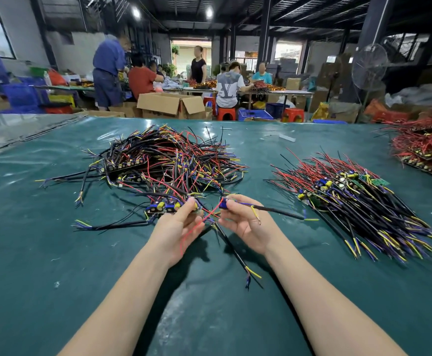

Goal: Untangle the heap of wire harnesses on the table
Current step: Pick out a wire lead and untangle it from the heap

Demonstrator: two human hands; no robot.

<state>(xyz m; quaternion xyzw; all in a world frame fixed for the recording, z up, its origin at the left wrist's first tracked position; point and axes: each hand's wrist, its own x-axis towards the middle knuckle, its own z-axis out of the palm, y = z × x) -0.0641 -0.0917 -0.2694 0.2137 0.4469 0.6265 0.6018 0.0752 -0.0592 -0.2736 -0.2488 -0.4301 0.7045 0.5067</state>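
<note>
A tangled heap of wire harnesses [166, 160] with black, red, yellow and blue leads lies on the green table [55, 240], just beyond my hands. My left hand [176, 227] pinches a small circuit board [163, 208] with yellow and blue parts at the heap's near edge. My right hand [245, 222] pinches another harness [274, 210] by its blue part; its black lead runs out to the right. Red leads [197, 228] cross between the two hands, and a black cable [238, 255] hangs toward me.
A sorted pile of harnesses [358, 196] lies side by side at the right. Another red-wired stack [423, 147] sits at the far right edge. Beyond the table are cardboard boxes [171, 105], stools and several people working at other tables.
</note>
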